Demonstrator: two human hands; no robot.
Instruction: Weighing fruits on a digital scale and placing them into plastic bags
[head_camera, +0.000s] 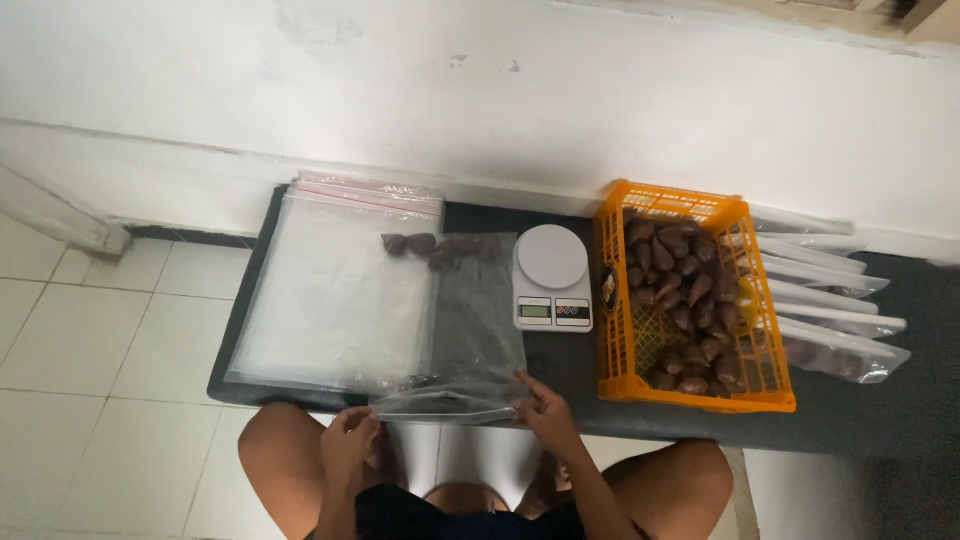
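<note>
Left of the kitchen scale (552, 277), a clear zip bag (462, 320) holds dark fruits; left hand (347, 443) and right hand (545, 408) pinch its mouth corners; likely limp, slippery, bottom-heavy.

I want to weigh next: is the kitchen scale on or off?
On. The scale shows lit digits in its small display below the round white plate, and nothing rests on the plate.

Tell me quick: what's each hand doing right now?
Left hand: closed on the near edge of the clear plastic bag.
Right hand: fingers pinching the same bag's opening at its other corner.
</note>
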